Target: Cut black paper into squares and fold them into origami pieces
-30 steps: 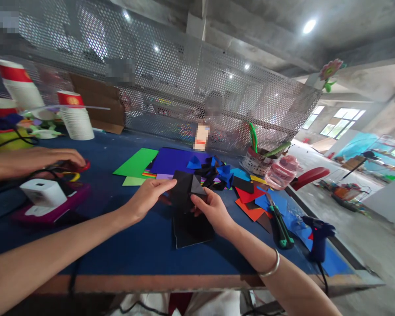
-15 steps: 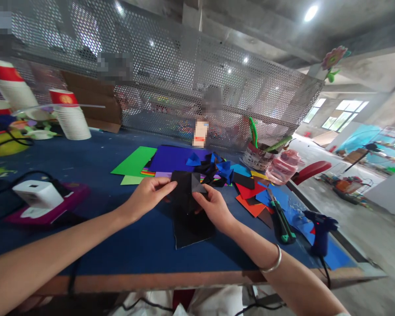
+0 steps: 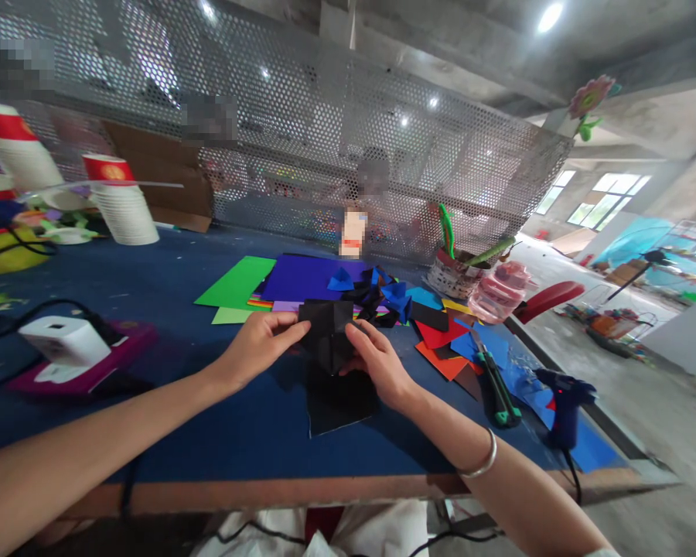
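Between my two hands a folded piece of black paper (image 3: 326,329) is held up, creased down its middle. My left hand (image 3: 261,340) pinches its left edge between thumb and fingers. On the right edge, my right hand (image 3: 383,360) grips it the same way, its lower fingers partly hidden behind the paper. Beneath lies a flat black sheet (image 3: 339,410) on the blue table. Just beyond my hands sit several folded blue and black paper pieces (image 3: 377,292), beside a stack of coloured sheets with dark blue paper (image 3: 313,278) on top.
To the right lie a green-and-black utility knife (image 3: 497,387), a blue glue gun (image 3: 565,410) and coloured paper scraps (image 3: 441,360). A white charger (image 3: 63,340) rests on a purple block at left. Paper cups (image 3: 121,201) stand behind it, and a perforated metal screen (image 3: 301,131) edges the table's back.
The black paper's right part, earlier folded to a lighter grey flap under my right fingers, now lies spread more evenly. My right hand has shifted slightly to grip its right edge.
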A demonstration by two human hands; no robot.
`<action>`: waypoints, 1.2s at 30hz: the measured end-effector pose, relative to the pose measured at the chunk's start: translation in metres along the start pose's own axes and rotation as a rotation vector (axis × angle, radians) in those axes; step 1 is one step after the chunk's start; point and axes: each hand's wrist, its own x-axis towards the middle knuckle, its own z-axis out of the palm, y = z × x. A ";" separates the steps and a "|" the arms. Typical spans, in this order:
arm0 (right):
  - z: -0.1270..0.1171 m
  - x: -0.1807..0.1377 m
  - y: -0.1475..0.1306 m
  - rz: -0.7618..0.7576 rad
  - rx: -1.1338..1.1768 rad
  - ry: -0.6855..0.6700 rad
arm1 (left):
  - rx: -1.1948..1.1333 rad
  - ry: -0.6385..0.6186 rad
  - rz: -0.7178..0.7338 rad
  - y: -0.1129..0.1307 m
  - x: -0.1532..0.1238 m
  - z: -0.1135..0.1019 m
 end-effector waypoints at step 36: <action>-0.001 0.004 0.006 0.198 0.038 -0.026 | -0.179 -0.044 -0.029 0.010 -0.004 -0.003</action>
